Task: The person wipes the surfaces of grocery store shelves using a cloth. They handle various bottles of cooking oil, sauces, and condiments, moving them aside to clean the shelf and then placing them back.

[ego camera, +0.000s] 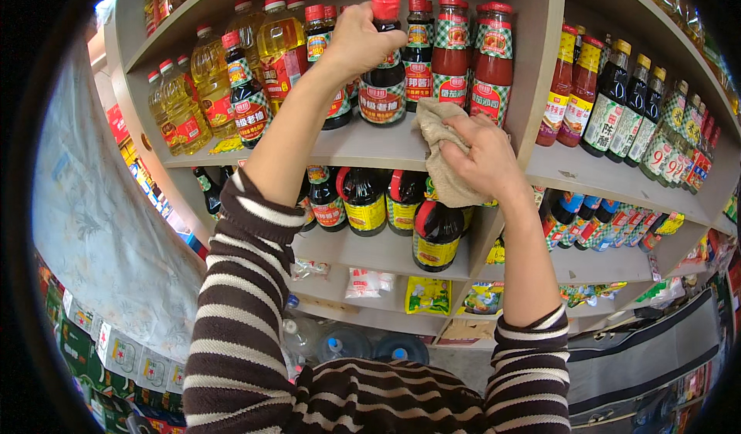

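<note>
My left hand (360,39) grips the neck of a dark soy sauce bottle (382,95), just below its red cap. The bottle stands upright near the front of a wooden shelf (359,144). Bunched in my right hand (483,150) is a beige cloth (446,150), which hangs over the shelf's front edge. Behind the cloth stand tomato sauce bottles (450,58) with red lids and checked labels. Another soy sauce bottle (418,58) is between them and the held one. The fingers of my left hand partly cover the bottle's upper label.
Cooking oil bottles (208,81) and another soy sauce bottle (249,101) stand to the left. An upright divider (541,58) separates the vinegar bottles (605,101) on the right. Large red-handled bottles (437,243) occupy the shelf below. A pale curtain-like sheet (110,202) hangs at left.
</note>
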`<state>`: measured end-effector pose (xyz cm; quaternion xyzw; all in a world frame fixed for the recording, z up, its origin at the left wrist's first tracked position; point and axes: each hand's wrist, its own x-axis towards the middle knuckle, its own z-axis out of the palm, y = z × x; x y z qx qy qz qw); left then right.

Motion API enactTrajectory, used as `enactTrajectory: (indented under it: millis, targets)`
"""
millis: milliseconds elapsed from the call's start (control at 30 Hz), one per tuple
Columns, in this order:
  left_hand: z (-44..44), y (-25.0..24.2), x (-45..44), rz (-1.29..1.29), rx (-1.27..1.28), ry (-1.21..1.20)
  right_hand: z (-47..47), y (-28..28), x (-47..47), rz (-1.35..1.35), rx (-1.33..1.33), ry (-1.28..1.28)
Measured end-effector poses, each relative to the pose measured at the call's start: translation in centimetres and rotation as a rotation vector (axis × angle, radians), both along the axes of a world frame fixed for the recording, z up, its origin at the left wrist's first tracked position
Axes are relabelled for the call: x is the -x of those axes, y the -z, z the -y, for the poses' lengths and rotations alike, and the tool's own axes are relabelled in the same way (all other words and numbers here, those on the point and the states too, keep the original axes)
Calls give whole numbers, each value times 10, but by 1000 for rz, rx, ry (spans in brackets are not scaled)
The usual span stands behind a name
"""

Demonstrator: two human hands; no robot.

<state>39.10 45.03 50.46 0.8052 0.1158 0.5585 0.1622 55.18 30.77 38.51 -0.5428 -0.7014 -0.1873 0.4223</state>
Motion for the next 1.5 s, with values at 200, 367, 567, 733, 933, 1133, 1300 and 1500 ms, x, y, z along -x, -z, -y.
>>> enactTrajectory:
  millis: [200, 367, 567, 733, 933, 1133, 1300, 1500]
  targets:
    - [16, -10, 44, -41, 40, 155, -2, 1, 2, 28, -12, -40]
    - [11, -12, 96, -27, 16, -64, -6, -7, 7, 237, 147, -75]
    - [-11, -1, 125, 15, 69, -73, -76, -38, 26, 291, 609, -281]
    - [-15, 4, 116, 140, 77, -39, -158, -45, 50, 290, 664, -83]
    - [-13, 10, 108, 226, -4, -29, -187, -105, 78, 327, 651, 160]
    - [-25, 11, 113, 238, 154, 72, -217, -139, 68, 337, 122, 492]
    - [-30, 14, 107, 222, 84, 95, -246, -72, 64, 558, 166, 694]
    - [-36, 15, 111, 273, -14, 123, -222, -54, 75, 955, 446, 754]
